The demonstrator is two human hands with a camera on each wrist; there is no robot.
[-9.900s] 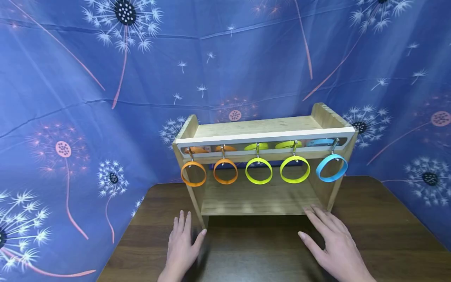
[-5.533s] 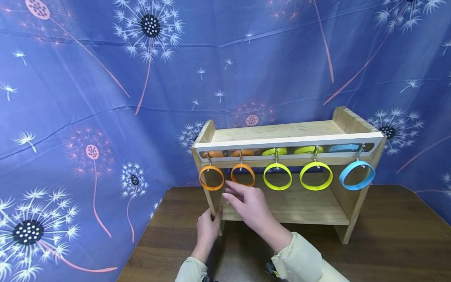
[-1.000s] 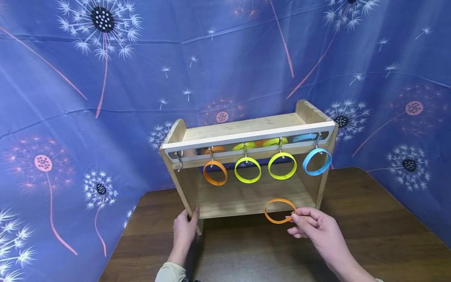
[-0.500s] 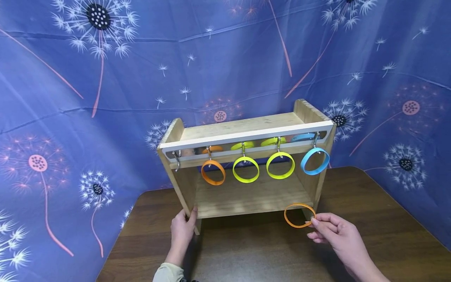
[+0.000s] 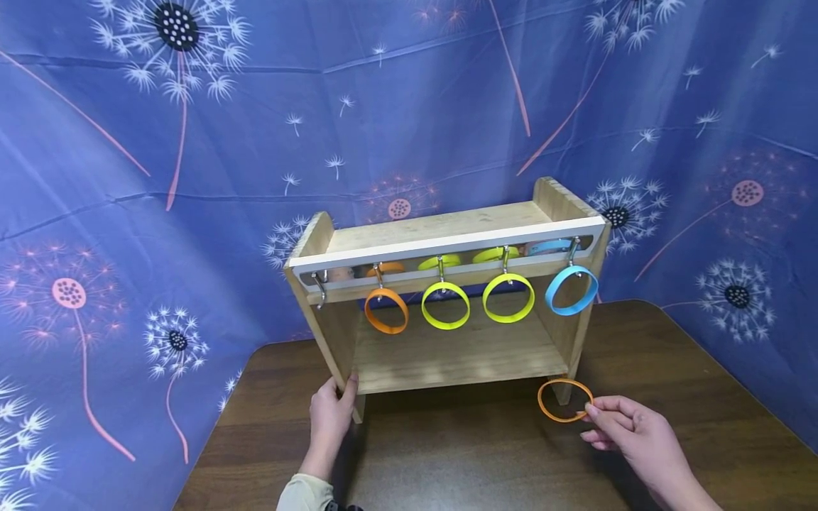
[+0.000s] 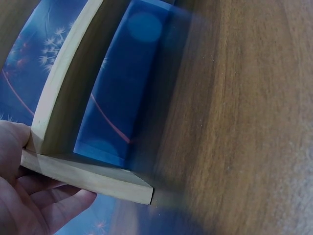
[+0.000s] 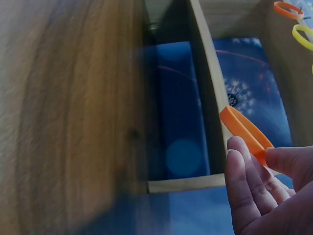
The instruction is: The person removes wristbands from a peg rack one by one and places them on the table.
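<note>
Ring in orange (image 5: 562, 421) hangs in the air in the head view, low at the right end of the wooden rack (image 5: 460, 358) and over the tabletop (image 5: 447, 454), with the rack's leg (image 5: 563, 394) showing through its opening. The right hand (image 5: 642, 443) pinches its rim at the near right, thumb against forefinger, the gap closed on the band. Such a pinch at the very edge leaves most of the ring free, which seems right; it should be firm enough to stop a swivel, yet not so tight that the band, which looks rubbery, buckles. Above, another orange band (image 5: 386, 330), two yellow ones and a blue one (image 5: 571, 311) hang from hooks, so the arm does best to travel low and clear of them. In the left wrist view, the left hand (image 6: 29, 191) grips the rack's side panel (image 6: 98, 181), thumb on one side, fingers bent round to the other; that brace is worth holding steady, since a tug could shift a frame this light-looking. In the right wrist view, the ring tilts beyond the fingertips, near the shelf edge; whether they touch I cannot tell. Drawing it outward before lowering would likely avoid a snag
</note>
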